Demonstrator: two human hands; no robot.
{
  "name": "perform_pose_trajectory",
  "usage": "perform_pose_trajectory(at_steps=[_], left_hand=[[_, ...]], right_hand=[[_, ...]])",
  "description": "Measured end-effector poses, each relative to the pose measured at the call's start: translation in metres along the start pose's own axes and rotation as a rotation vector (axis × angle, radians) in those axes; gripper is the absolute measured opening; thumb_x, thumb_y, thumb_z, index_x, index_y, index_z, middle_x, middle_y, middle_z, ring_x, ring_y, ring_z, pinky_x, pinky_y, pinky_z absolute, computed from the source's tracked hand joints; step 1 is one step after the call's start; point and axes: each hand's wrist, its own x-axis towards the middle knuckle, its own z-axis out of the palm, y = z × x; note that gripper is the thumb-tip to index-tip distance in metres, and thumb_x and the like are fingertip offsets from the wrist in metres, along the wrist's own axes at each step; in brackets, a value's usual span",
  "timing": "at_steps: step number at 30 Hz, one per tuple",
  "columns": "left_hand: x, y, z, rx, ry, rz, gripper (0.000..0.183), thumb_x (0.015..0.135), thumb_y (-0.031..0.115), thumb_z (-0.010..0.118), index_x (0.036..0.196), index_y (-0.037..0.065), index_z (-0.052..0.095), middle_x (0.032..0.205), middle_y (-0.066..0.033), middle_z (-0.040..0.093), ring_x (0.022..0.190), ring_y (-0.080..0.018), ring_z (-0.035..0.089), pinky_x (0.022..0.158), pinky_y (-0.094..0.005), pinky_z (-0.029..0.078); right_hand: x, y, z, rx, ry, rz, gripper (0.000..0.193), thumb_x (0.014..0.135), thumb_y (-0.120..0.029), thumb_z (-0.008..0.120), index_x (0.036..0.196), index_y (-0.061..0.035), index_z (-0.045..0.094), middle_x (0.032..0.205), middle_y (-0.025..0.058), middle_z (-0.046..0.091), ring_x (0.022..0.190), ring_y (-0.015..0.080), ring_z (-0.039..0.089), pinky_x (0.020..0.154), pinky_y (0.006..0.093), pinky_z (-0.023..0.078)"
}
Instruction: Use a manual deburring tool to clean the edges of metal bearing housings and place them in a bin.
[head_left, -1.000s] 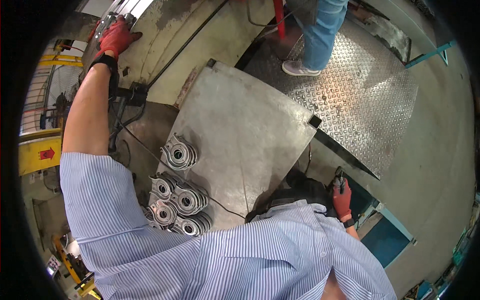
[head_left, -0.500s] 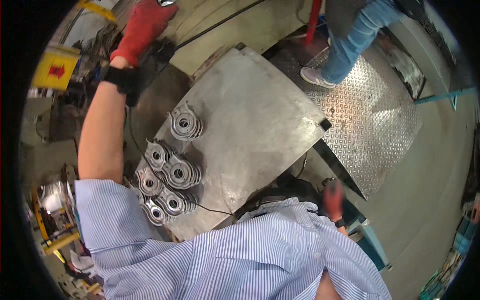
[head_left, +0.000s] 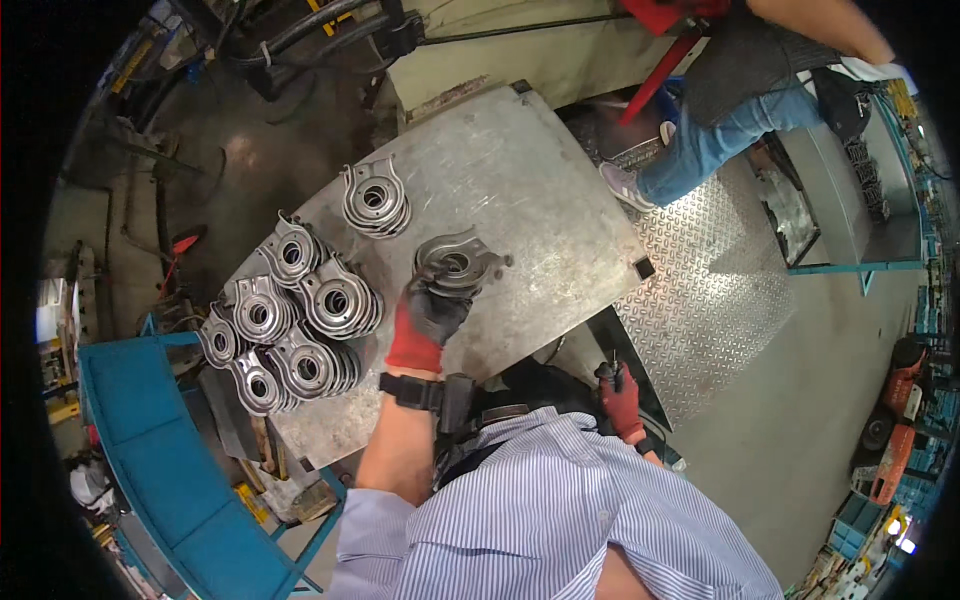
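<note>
My left hand (head_left: 432, 318), in a red glove with dark fingers, grips the near edge of a grey metal ring bracket (head_left: 470, 246) above the middle of the metal table (head_left: 545, 200). Whether the bracket touches the tabletop I cannot tell. My right hand (head_left: 622, 402), gloved the same way, is low beside my hip, its fingers closed round a small dark pen-like object (head_left: 613, 362). Several overlapping stacks of similar brackets (head_left: 335, 303) cover the table's left side. One separate stack (head_left: 376, 198) stands farther back.
Another person in jeans (head_left: 705, 140) stands at the far right on a diamond-plate platform (head_left: 715, 310), wearing a red glove. A blue metal rack (head_left: 160, 440) is at the lower left. Dark cables (head_left: 310, 40) hang beyond the table, and a red post (head_left: 660, 80) leans near the person.
My left hand has come back from the far upper left to the table, with a bracket in its grip. My right hand has shifted slightly left, and the view has turned.
</note>
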Motion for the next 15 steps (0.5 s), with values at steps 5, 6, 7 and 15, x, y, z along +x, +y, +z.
perform_pose_trajectory(at_steps=[5,6,7,15], left_hand=[[0.006,-0.051,-0.042,-0.253,-0.007,0.32,0.024,0.086,0.01,0.049,0.108,0.002,0.053,0.106,-0.0107,0.061,0.094,-0.0213,0.059,0.084,-0.0324,0.049],[0.003,-0.059,-0.047,-0.208,0.107,0.315,0.027,0.087,0.015,0.051,0.11,0.002,0.052,0.107,-0.0127,0.059,0.094,-0.0233,0.059,0.083,-0.0318,0.049],[-0.002,-0.063,-0.054,-0.147,0.164,0.161,0.028,0.088,0.016,0.052,0.111,0.002,0.051,0.107,-0.0132,0.059,0.094,-0.0237,0.059,0.082,-0.0319,0.049],[-0.061,-0.032,-0.037,1.166,0.256,0.017,0.039,0.083,0.031,0.06,0.105,0.0,0.052,0.094,-0.0147,0.061,0.088,-0.0285,0.06,0.076,-0.0358,0.049]], right_hand=[[-0.007,-0.001,0.0,-0.08,0.015,0.018,0.038,0.079,-0.019,0.061,0.107,0.0038,0.051,0.079,0.0222,0.061,0.074,0.0375,0.061,0.061,0.0399,0.046],[-0.01,-0.004,0.0,-0.076,0.02,0.013,0.038,0.079,-0.021,0.061,0.106,0.0047,0.051,0.079,0.0243,0.06,0.074,0.0398,0.059,0.06,0.0424,0.045],[-0.013,-0.006,0.0,-0.073,0.024,0.007,0.039,0.08,-0.022,0.061,0.105,0.0056,0.05,0.08,0.0265,0.059,0.074,0.042,0.058,0.06,0.0449,0.044],[-0.013,-0.025,0.013,-0.016,-0.078,0.024,0.035,0.081,-0.019,0.059,0.107,0.0015,0.048,0.079,0.0249,0.059,0.076,0.0421,0.057,0.062,0.0457,0.044]])
